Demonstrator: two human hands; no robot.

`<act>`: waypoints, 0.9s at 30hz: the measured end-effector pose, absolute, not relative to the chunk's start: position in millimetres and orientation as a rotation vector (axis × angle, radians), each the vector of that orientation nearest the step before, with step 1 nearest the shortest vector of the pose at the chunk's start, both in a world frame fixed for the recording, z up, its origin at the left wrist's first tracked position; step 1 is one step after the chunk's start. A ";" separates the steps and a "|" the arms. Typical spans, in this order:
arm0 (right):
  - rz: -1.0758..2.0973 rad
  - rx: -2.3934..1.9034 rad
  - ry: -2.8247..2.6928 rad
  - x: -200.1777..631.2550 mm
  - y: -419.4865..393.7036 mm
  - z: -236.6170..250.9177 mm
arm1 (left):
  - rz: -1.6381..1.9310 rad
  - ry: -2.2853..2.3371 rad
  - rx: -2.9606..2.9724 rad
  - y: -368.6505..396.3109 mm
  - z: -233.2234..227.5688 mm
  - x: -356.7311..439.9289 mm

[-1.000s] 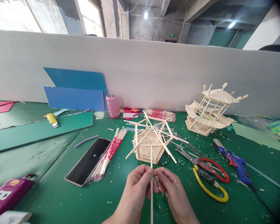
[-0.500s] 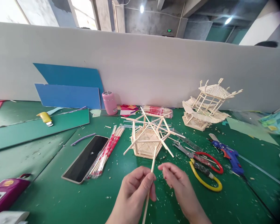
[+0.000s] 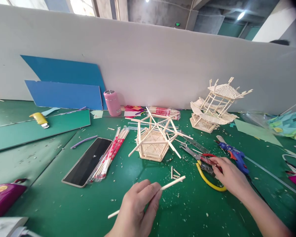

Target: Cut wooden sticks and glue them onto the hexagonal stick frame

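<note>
Wooden and slim, a pale round stick is pinched in the left hand, thumb against curled fingers, with one end showing at the lower left and the other pointing up to the right. That upper end appears just beside several short pale wooden pieces, which lie loose on the green-topped desk. The right hand has its fingers at the red handle of a metal-bladed cutting tool, whose other handle is yellow; I cannot tell how firmly they close on it.

Beyond the left hand, near the middle of the desk, stands a hexagonal pale wooden frame with a slatted base and sticks crossing over its top. Farther back on the right rises a tiered pale wooden pagoda model, and a blue glue gun lies just beyond the right hand. To the left, a clear packet of red-marked wooden sticks touches a black-screened phone. Behind them, a pink cylindrical container stands near a blue rectangular panel leaning by the white partition.
</note>
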State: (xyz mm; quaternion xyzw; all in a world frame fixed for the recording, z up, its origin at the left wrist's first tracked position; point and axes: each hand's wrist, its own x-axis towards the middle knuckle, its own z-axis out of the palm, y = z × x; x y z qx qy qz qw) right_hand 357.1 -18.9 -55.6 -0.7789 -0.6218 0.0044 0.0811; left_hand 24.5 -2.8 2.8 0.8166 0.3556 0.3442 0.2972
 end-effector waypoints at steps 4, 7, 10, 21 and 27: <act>0.042 -2.319 -2.021 363.7 -4.9 -47.3 | 0.911 1.003 2.255 -2.5 -0.6 19.5; 0.044 -2.281 -2.124 366.2 1.2 -43.3 | 0.871 1.046 2.273 -1.6 -1.7 17.8; 0.041 -2.271 -2.156 367.5 2.9 -43.9 | 0.825 1.103 2.265 -0.4 -2.7 16.7; 0.529 -2.276 -1.602 360.0 -65.7 -27.9 | 0.805 1.158 2.157 9.4 -8.6 16.9; 1.261 -1.842 -1.018 315.2 -115.2 -46.6 | 0.802 1.170 2.059 12.2 -10.4 21.5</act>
